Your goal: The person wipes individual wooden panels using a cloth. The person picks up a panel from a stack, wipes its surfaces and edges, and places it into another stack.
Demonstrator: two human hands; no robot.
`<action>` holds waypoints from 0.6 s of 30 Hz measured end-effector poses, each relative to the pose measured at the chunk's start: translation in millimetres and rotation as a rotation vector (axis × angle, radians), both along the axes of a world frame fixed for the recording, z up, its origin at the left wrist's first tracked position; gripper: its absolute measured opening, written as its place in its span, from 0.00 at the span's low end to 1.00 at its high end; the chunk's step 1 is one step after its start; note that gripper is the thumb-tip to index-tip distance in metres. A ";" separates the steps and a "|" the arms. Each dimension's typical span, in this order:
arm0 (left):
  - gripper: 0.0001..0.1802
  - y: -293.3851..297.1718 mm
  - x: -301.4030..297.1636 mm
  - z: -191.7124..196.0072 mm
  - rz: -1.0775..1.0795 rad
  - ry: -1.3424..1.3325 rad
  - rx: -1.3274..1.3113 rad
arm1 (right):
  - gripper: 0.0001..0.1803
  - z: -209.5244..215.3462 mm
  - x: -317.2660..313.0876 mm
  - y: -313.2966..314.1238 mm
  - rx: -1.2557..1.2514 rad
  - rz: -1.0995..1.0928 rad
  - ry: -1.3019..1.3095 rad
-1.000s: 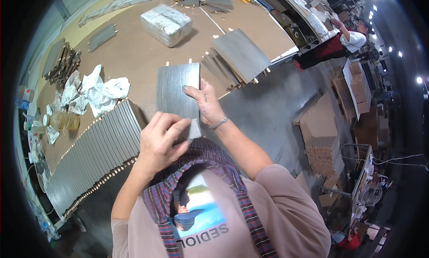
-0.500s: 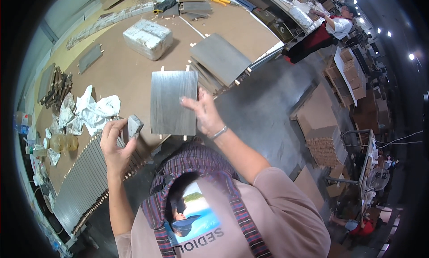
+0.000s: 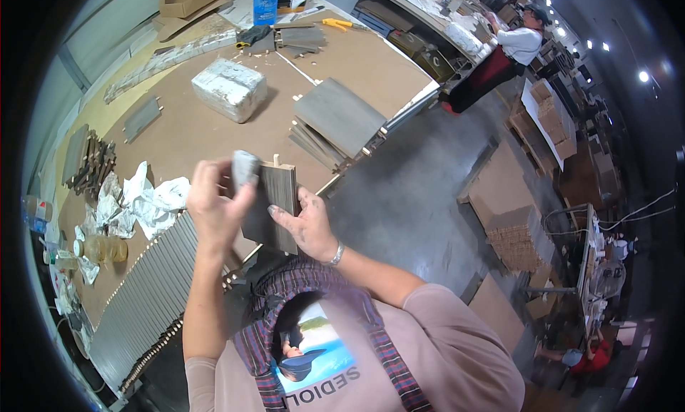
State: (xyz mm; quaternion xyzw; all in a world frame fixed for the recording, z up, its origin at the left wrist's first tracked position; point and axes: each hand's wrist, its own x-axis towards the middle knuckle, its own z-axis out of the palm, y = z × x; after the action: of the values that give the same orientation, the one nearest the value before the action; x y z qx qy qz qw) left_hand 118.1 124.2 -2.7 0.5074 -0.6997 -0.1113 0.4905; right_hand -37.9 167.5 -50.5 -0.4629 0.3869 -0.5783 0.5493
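Note:
My right hand (image 3: 312, 225) grips a grey wood-grain panel (image 3: 282, 188) by its right side, thumb across its face. The panel is tilted, with a pale dowel standing out of its far end. A small grey block (image 3: 246, 169), perhaps a sanding block, is pinched between the fingers and thumb of my left hand (image 3: 214, 201). The block is at the panel's upper left edge; whether they touch I cannot tell. Left of my left hand stands a long row of similar grey panels (image 3: 146, 298), packed on edge. A stack of larger-looking panels (image 3: 341, 116) lies beyond my right hand.
On the brown-covered table (image 3: 207, 137) sit a white wrapped block (image 3: 230, 89), crumpled white paper (image 3: 146, 194), a jar of yellowish liquid (image 3: 107, 248), and loose panel pieces (image 3: 93, 159). Farther off are a blue can (image 3: 265, 4) and yellow-handled tool (image 3: 337, 24). Another person (image 3: 510, 48) stands at a bench.
The panel has turned from face-up to a steep tilt and come lower. My left hand has moved right and up, bringing the grey block to the panel's edge.

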 end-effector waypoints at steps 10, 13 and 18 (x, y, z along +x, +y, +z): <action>0.16 10.9 28.3 -47.3 -0.292 1.069 0.524 | 0.21 -29.9 -24.2 -13.0 0.511 0.181 -0.485; 0.15 12.3 36.7 -54.2 -0.301 1.109 0.592 | 0.27 -14.7 -24.5 -13.0 0.522 0.293 -0.807; 0.15 11.1 26.6 -60.9 -0.335 1.003 0.531 | 0.34 -28.0 -16.7 -16.1 0.407 0.405 -0.962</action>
State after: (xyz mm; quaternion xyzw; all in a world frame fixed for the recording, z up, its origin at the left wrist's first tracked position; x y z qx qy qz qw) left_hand 144.7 135.3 -63.6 0.3808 -0.4011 -0.5847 0.5935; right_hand -54.6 151.4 -78.5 -0.0966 0.0998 -0.5208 0.8423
